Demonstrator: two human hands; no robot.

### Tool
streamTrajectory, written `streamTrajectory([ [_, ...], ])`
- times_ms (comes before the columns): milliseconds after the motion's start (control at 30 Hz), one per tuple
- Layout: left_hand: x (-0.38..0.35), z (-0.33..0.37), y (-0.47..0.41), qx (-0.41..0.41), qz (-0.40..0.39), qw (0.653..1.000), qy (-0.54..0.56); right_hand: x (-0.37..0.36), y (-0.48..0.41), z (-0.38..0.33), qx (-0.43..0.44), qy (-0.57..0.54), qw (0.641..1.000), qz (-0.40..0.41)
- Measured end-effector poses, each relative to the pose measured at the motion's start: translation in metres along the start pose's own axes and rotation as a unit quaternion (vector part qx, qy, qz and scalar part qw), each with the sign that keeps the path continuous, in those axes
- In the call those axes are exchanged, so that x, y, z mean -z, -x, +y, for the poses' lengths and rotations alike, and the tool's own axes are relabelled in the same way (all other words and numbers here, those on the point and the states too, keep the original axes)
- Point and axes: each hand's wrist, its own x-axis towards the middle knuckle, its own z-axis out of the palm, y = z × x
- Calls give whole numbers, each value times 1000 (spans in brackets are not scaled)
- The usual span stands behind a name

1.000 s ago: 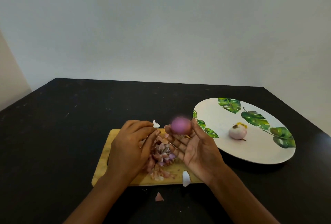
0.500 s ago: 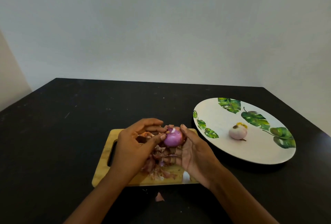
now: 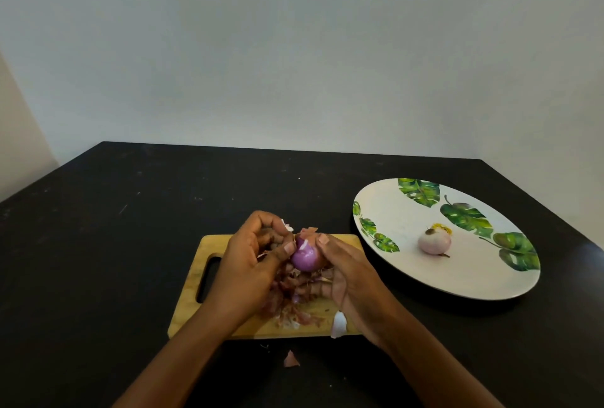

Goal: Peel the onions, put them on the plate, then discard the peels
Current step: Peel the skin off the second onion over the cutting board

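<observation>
Head view: glossy purple onion (image 3: pixel 305 257), mostly peeled, a skin flap on top, gripped between curled left hand (image 3: pixel 251 264) and right hand (image 3: pixel 346 272) over the peels (image 3: pixel 291 309).

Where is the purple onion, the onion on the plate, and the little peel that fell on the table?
purple onion (image 3: pixel 304 259): head view, its shiny bare front between both hands.
onion on the plate (image 3: pixel 434 242): head view, its pale rounded side.
fallen peel (image 3: pixel 290 359): head view, middle of the pink scrap.
</observation>
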Motion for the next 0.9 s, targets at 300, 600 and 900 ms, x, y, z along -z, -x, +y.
streamTrajectory([
  [300,-3,7,1,-6,6,999,34,-2,2,-6,-33,-112,993,-35],
  [600,-5,6,2,-7,-5,999,51,-4,3,-5,-60,-171,983,-35],
  [900,-12,4,7,-95,-20,993,-61,-7,3,-5,-48,-194,980,10],
])
